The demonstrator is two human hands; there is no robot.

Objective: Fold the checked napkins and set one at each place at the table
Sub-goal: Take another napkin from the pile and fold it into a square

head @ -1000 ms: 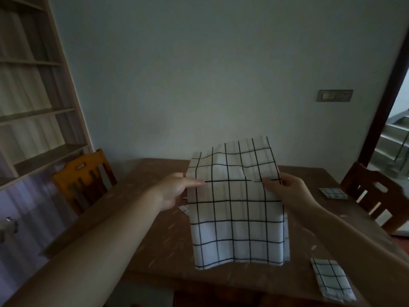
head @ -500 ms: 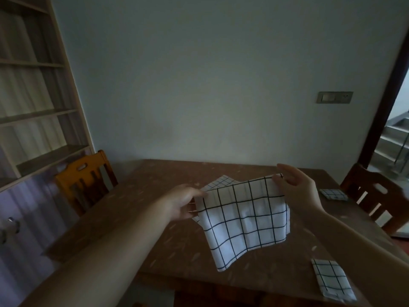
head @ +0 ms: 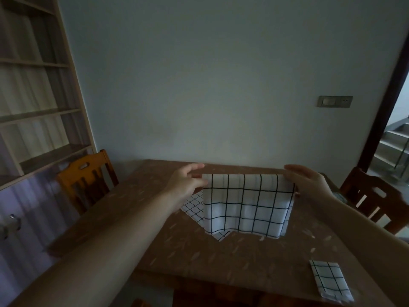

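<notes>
A white checked napkin (head: 245,207) hangs folded in half over the brown table (head: 155,235). My left hand (head: 188,182) pinches its upper left corner and my right hand (head: 309,185) pinches its upper right corner. Its lower edge droops onto another checked napkin (head: 193,207) lying flat on the table beneath, mostly hidden. A folded checked napkin (head: 329,280) lies at the near right edge of the table. Another folded one (head: 338,197) peeks out behind my right wrist at the far right place.
An orange wooden chair (head: 86,180) stands at the table's left side and a dark wooden chair (head: 376,200) at its right. Shelves (head: 33,111) line the left wall. A doorway with stairs (head: 394,147) opens at the right.
The napkin went from hanging long and upright to folded in half. My hands moved apart and farther over the table, stretching its top edge, and it dropped lower over the flat napkin.
</notes>
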